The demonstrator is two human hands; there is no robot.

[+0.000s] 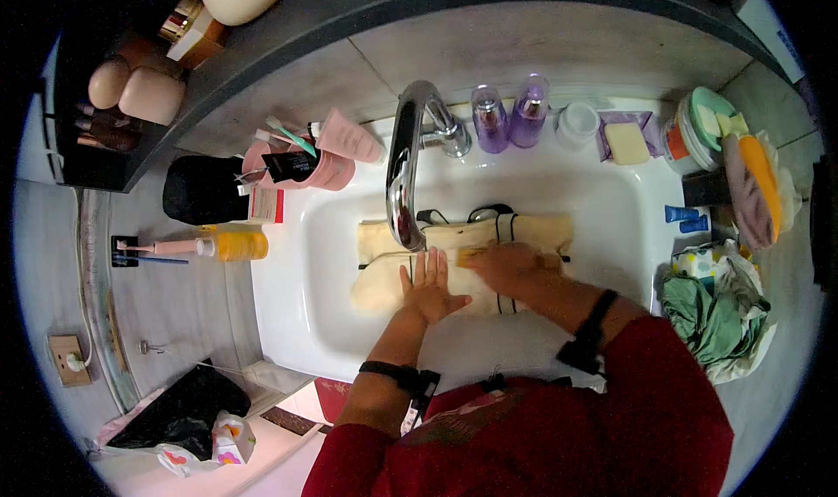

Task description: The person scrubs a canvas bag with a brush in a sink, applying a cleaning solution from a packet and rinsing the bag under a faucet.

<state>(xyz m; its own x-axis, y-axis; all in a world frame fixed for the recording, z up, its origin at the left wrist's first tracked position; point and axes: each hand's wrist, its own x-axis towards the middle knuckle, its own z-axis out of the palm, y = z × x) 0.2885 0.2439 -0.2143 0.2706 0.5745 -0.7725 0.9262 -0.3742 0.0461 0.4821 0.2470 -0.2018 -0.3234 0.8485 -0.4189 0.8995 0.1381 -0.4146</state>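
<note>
A cream cloth item (pixel 380 291) with black trim lines lies flat in the white washbasin (pixel 592 202). Black strap loops (pixel 490 211) stick out along its far edge. My left hand (pixel 429 289) presses on the cloth, palm down with fingers spread. To its right, my right hand (pixel 514 268) grips a small yellow-orange block (pixel 468 257) against the cloth. Motion blurs this hand, and its fingers cover most of the block, so I cannot tell whether it is a brush or soap.
A chrome faucet (pixel 400 183) arches over the cloth. Along the back rim stand a pink toothbrush cup (pixel 334 170), purple pump bottles (pixel 490 120), a white jar (pixel 577 125) and a soap bar (pixel 626 143). Crumpled green cloth (pixel 710 317) lies at right; a yellow bottle (pixel 242 246) at left.
</note>
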